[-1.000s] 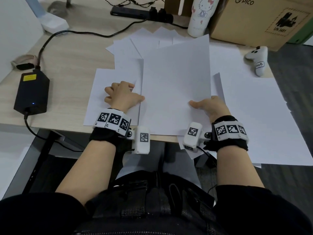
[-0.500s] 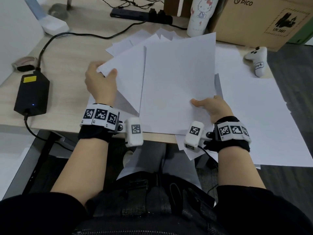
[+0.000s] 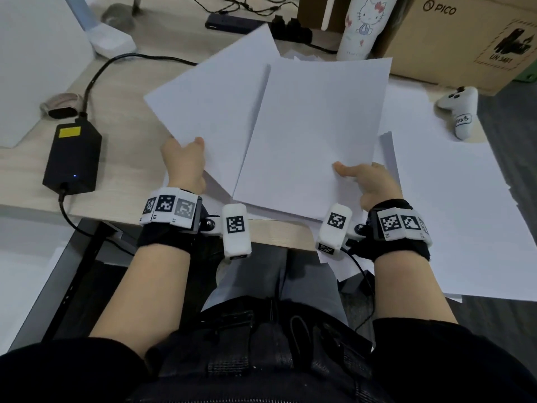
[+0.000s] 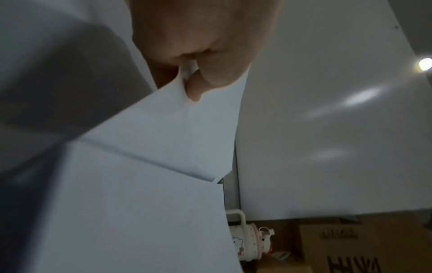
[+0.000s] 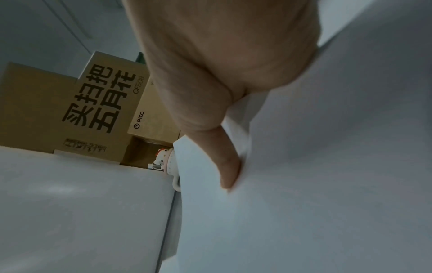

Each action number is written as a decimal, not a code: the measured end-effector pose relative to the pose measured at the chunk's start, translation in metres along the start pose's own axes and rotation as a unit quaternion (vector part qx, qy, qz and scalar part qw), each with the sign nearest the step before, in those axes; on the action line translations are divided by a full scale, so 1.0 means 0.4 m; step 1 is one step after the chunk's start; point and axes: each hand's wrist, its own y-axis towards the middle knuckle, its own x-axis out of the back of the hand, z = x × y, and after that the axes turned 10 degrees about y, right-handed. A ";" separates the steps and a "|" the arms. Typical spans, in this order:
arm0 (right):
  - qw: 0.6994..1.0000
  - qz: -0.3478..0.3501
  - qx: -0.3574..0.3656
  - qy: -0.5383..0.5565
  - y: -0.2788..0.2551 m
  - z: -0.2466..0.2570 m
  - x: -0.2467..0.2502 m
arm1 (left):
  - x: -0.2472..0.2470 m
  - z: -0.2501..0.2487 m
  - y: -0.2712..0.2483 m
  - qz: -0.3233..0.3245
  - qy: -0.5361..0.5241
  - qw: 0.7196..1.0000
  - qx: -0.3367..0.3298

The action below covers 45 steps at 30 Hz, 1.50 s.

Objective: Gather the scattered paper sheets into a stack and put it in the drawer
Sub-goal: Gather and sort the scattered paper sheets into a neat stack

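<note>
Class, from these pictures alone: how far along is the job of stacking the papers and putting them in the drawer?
Done: nothing stacked yet. In hand: the left hand pinches one sheet by its corner, lifted; the right hand holds a second sheet. Left: loose sheets still cover the desk, and no drawer is in view.

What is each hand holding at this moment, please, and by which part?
Left hand pinches a paper sheet by its near left corner. Right hand grips another sheet at its near right edge.
</note>
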 end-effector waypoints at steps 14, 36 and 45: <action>0.990 0.093 -0.040 0.095 -0.030 0.008 -0.136 | 0.057 0.010 0.000 0.063 -0.191 0.975 0.100; 0.973 0.183 0.105 0.097 -0.079 0.020 -0.217 | 0.156 -0.021 0.009 0.094 -0.199 0.970 0.105; 0.939 0.170 0.275 0.119 -0.104 0.061 -0.150 | 0.155 -0.063 0.002 0.071 -0.026 0.991 -0.111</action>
